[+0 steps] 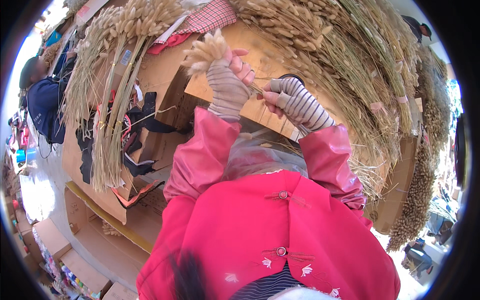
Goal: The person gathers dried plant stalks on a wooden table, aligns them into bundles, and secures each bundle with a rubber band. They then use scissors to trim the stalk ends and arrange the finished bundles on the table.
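My left hand (237,71), in a striped fingerless glove, is closed around a small bunch of dried bunny-tail grass (205,52). The fluffy cream heads stick out beyond the fist to the upper left. My right hand (277,101), in a matching glove, pinches the stems (257,88) just below the left fist. Both hands are above the wooden tabletop (258,112), near its front edge. A black loop (292,77), whose kind I cannot tell, shows behind my right hand.
Long bundles of dried bunny-tail grass (322,48) cover the table's far and right side. More tied bundles (118,82) lie on cardboard at left, beside dark cloth strips (144,114). A checked cloth (210,17) lies at the back. An open cardboard box (101,240) stands lower left. A person (47,101) is at far left.
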A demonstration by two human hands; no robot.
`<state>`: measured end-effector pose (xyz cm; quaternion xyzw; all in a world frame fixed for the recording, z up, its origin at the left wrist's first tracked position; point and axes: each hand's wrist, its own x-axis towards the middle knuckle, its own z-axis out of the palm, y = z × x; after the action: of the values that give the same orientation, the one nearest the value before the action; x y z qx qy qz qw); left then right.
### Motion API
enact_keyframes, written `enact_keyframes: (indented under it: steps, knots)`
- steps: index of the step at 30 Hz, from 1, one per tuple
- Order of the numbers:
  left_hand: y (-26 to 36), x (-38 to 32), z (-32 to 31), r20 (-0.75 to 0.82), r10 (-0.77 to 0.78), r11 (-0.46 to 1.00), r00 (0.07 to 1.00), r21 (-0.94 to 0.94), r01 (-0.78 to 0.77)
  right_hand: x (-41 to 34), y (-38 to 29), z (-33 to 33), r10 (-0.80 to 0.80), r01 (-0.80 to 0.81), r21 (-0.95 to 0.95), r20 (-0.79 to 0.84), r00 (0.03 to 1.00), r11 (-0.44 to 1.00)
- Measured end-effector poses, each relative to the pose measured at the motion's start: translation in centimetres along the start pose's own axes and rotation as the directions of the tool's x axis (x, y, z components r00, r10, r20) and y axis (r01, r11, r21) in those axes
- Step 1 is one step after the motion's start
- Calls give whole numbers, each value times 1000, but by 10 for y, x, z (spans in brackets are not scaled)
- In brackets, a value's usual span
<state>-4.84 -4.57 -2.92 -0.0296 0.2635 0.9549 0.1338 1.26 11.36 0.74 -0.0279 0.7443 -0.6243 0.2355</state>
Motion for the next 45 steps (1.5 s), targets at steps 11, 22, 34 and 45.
enact_keyframes:
  steps: [11, 22, 34, 45]
  knots:
    - [-8, 2, 7, -126, -173, 983, 977, -85, 163, 0, 32, 7, -50, 16, -179, -187, 981, 984]
    - [-13, -4, 0, 127, -85, 989, 988, -112, 100, 5, 21, 33, -122, 131, 5, -334, 935, 991]
    - [-1, -6, -8, 297, -74, 996, 952, 62, 58, -2, 5, -33, 86, -223, -825, -209, 974, 518]
    - [-3, -12, 7, 3, -12, 1000, 1000, 22, 12, 0, 18, 24, -105, 75, -244, -114, 988, 967]
